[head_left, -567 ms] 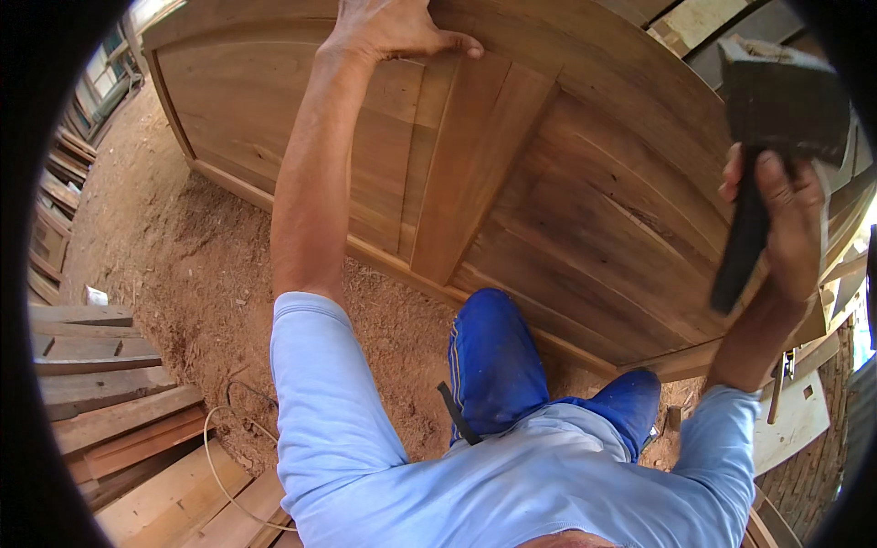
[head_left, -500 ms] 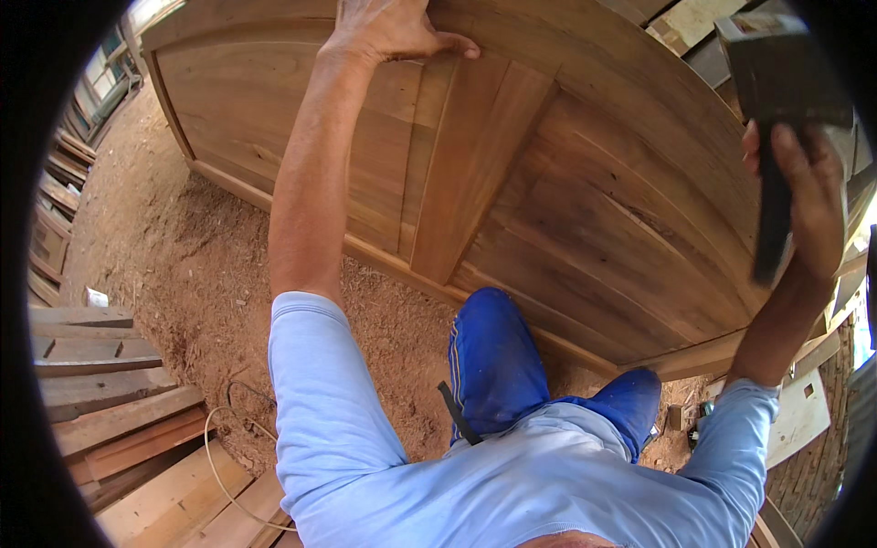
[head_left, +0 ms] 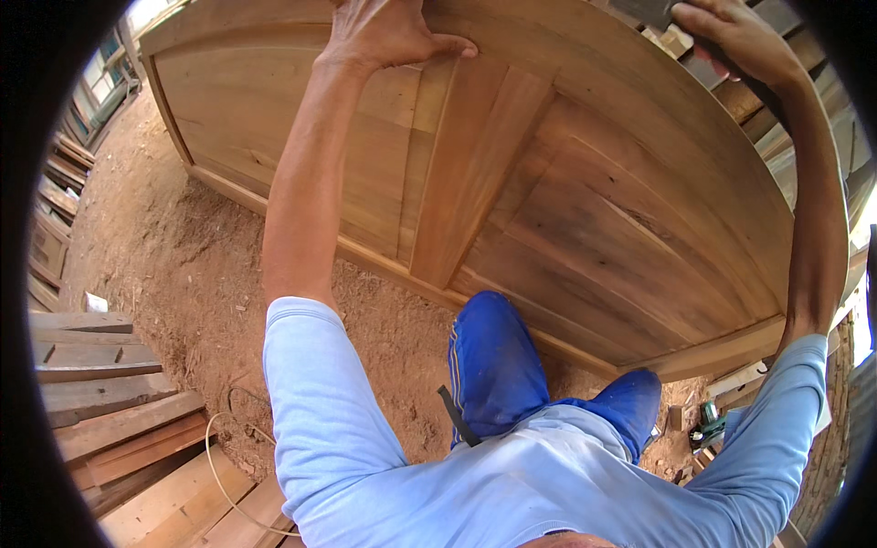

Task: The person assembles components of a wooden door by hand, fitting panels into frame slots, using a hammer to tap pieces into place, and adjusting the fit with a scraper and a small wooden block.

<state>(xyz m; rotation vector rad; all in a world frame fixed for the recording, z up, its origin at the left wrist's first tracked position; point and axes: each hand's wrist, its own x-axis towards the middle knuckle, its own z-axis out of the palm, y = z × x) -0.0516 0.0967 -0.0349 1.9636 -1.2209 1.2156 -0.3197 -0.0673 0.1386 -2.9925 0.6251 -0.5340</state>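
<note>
A large brown wooden panel (head_left: 594, 210) with framed sections and a curved far edge stands tilted in front of my knees. My left hand (head_left: 384, 36) grips its far edge, the thumb lying along the face and the other fingers partly cut off by the picture's top. At the upper right, beyond the curved edge, my right hand (head_left: 744, 46) is wrapped round the dark handle of a mallet (head_left: 644, 11). Only a bit of the mallet's black head shows; the rest lies outside the picture.
Stacked planks (head_left: 110, 402) lie at the lower left, with a pale cable (head_left: 219, 475) looping over them. Sawdust covers the ground (head_left: 210, 283). A green tool (head_left: 710, 427) sits by my right knee, and more timber (head_left: 808, 55) is at the upper right.
My right hand has swung the mallet up and left, from the panel's right side to its far edge. My left hand stays in place on the panel.
</note>
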